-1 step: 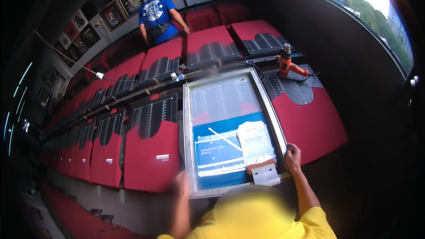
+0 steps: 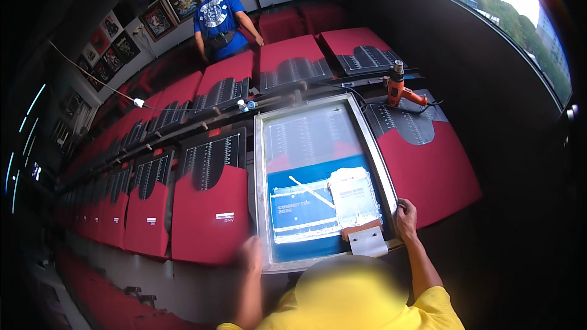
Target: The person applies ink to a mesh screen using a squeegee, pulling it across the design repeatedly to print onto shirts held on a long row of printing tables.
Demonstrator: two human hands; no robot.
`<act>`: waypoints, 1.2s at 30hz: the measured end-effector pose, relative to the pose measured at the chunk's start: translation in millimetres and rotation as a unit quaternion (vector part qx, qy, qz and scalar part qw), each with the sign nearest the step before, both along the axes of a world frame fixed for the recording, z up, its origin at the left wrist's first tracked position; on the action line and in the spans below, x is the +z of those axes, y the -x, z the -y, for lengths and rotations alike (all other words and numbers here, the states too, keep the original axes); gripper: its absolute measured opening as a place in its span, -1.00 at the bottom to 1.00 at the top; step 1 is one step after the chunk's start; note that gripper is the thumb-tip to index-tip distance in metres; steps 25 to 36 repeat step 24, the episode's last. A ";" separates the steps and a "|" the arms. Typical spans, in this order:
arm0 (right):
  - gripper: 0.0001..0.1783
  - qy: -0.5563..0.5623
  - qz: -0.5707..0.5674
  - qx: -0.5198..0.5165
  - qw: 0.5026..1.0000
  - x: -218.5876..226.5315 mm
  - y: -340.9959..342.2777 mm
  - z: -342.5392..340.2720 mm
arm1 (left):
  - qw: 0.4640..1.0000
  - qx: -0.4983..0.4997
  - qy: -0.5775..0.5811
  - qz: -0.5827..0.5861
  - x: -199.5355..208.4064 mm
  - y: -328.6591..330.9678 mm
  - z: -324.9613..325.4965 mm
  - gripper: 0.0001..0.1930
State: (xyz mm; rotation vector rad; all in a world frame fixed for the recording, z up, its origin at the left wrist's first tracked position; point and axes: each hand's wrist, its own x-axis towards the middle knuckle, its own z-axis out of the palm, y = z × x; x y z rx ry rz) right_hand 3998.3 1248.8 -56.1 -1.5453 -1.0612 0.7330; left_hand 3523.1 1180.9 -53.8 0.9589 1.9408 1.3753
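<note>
A screen-printing frame (image 2: pixel 259 189) with a metal rim lies over a shirt board in front of me. Its mesh (image 2: pixel 312 134) is see-through at the far end and blue at the near end. White ink (image 2: pixel 351 176) is smeared across the blue part. Against the near rim inside leans a squeegee (image 2: pixel 367 239) with a brown-orange blade edge and a pale metal holder. My right hand (image 2: pixel 406 219) is closed round the frame's right side near the close corner. At the lower left side my left hand (image 2: pixel 252 255), blurred, grips the rim; its fingers are partly hidden.
Boards with red shirts (image 2: pixel 211 220) run in rows to the left and beyond a rail. An orange heat gun (image 2: pixel 400 90) stands on the board (image 2: pixel 422 165) at right. A small blue-white bottle (image 2: pixel 244 106) lies on the rail. A person in blue (image 2: pixel 220 21) stands at the back.
</note>
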 end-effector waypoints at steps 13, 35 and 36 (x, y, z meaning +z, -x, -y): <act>-0.69 0.001 -0.007 0.011 1.000 1.2 -16.0 7.1 | 0.998 0.021 0.000 0.067 10.8 -14.8 12.5 -0.75; -0.69 0.007 0.016 0.000 1.000 3.1 -8.9 -0.3 | 0.977 -0.084 0.179 -0.079 27.2 -4.2 5.8 -0.68; -0.69 0.007 0.016 0.000 1.000 3.1 -8.9 -0.3 | 0.977 -0.084 0.179 -0.079 27.2 -4.2 5.8 -0.68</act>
